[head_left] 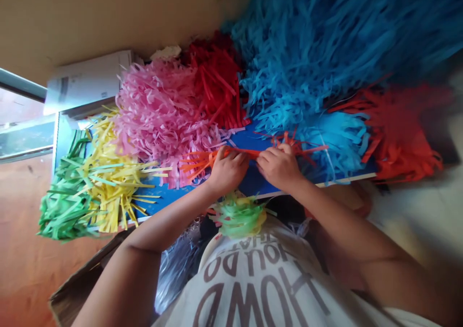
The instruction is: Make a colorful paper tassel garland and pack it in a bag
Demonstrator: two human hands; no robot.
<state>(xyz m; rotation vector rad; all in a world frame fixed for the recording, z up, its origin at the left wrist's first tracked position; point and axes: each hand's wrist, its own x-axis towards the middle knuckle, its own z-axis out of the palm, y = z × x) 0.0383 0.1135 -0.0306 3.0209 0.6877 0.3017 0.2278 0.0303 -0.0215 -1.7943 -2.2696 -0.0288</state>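
My left hand (227, 170) and my right hand (278, 165) are side by side over a blue board (249, 141), both closed on a strip of orange fringed paper (202, 162). The strip's cut fringes fan out to the left of my left hand and to the right of my right hand. A small green and yellow fringed tuft (240, 216) lies just below my wrists, near my chest.
Heaps of fringed paper cover the board: green (63, 201), yellow (108, 182), pink (159, 110), red (217, 81), a big blue heap (325, 52) and orange-red (401, 134). A white box (87, 81) lies behind. Cardboard (83, 279) sits at lower left.
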